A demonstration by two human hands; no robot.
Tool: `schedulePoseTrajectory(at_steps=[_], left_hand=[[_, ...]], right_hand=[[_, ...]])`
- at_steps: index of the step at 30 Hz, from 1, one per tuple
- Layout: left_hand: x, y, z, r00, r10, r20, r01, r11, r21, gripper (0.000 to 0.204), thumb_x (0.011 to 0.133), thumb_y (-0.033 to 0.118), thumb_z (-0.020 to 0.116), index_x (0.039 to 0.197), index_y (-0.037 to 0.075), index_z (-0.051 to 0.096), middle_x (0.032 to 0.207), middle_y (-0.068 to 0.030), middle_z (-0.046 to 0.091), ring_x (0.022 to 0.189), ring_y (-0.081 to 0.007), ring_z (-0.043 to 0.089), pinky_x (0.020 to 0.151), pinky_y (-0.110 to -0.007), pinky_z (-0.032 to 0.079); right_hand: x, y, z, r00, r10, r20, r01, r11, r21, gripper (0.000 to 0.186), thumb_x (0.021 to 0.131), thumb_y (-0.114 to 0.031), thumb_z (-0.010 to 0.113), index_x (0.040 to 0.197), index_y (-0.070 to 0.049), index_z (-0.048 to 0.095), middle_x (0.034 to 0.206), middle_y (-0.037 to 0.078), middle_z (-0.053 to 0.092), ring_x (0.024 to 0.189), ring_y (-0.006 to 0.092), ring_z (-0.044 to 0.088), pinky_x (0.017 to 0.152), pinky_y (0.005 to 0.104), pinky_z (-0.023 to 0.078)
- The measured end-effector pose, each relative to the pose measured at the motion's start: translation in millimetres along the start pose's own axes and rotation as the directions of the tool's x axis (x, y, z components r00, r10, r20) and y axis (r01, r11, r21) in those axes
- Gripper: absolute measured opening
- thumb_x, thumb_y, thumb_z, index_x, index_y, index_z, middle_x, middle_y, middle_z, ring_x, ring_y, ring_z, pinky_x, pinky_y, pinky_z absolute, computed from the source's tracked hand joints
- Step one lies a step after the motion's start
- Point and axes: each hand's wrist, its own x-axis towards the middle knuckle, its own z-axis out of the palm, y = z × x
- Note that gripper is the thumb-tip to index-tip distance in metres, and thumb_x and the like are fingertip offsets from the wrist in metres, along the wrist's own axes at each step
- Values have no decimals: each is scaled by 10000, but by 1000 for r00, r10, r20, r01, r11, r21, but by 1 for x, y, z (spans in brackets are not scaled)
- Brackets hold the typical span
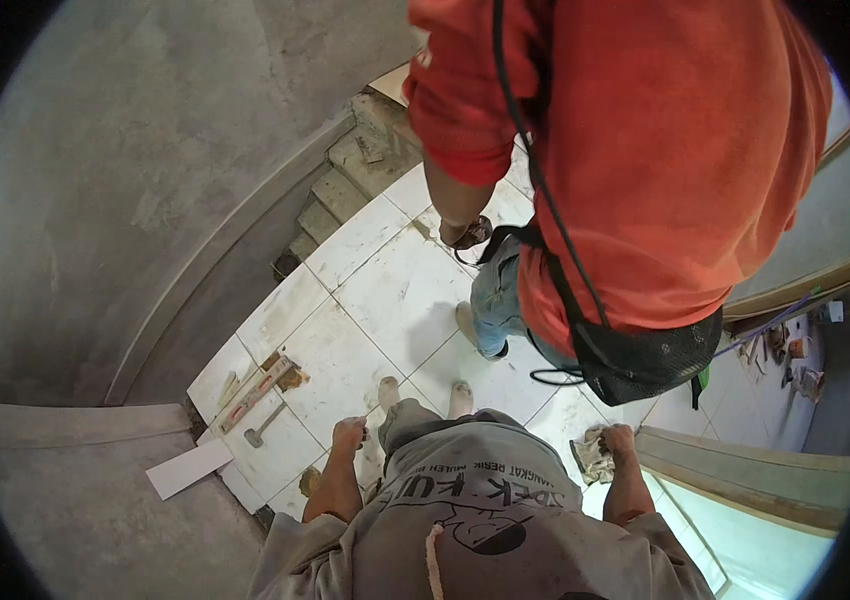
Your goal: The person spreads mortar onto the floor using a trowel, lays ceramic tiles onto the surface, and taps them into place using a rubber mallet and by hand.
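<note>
My left hand (350, 434) hangs by my side with its fingers curled closed; what it holds, if anything, is too small to make out. My right hand (617, 440) grips a pale, dirty rag (593, 458). Below and left of my left hand, on white tiles (385, 290), lie a long level (253, 398), a small hammer-like tool (263, 428) and some thin pale pieces (230, 385). My bare feet (390, 390) stand on the tiles.
A person in a red sweatshirt (625, 160) with a black mesh bag (645, 360) stands close in front. Concrete steps (335, 190) run along the curved grey wall (125, 150). A white board (185, 470) lies at left. Several tools (785, 350) lie on the floor at right.
</note>
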Motion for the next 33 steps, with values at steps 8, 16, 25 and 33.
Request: schedulePoseTrajectory(at_steps=[8,16,25,33], left_hand=[[25,3,-36,997,-42,63,41,999,19,256,827,264,509,949,53,589,752,-60,609,620,-171,612,511,-342,459],[70,105,-64,983,85,160,-102,990,102,251,833,247,496,970,54,578,790,-64,608,637,-168,602,487,-311,434],[76,132,-64,973,93,212,-138,968,211,272,839,249,496,1009,57,583,846,-67,620,673,-165,610,537,-312,446],[98,111,-77,962,8,274,-95,947,306,242,846,247,477,948,51,575,794,-79,619,660,-206,625,537,-363,466]], right_hand=[[-43,-62,4,975,72,-208,-144,923,-356,102,624,-259,662,633,-157,655,685,87,626,705,264,607,616,416,462],[-76,-128,76,953,301,-27,-301,941,-156,211,773,-229,525,810,-106,692,896,130,656,890,282,618,761,383,493],[-129,-144,158,956,271,-116,-293,912,-287,154,721,-186,575,735,-79,685,803,138,659,785,286,646,693,389,508],[-119,-155,171,820,544,-176,-517,837,177,250,749,-219,503,760,-39,677,850,156,654,836,284,637,736,412,492]])
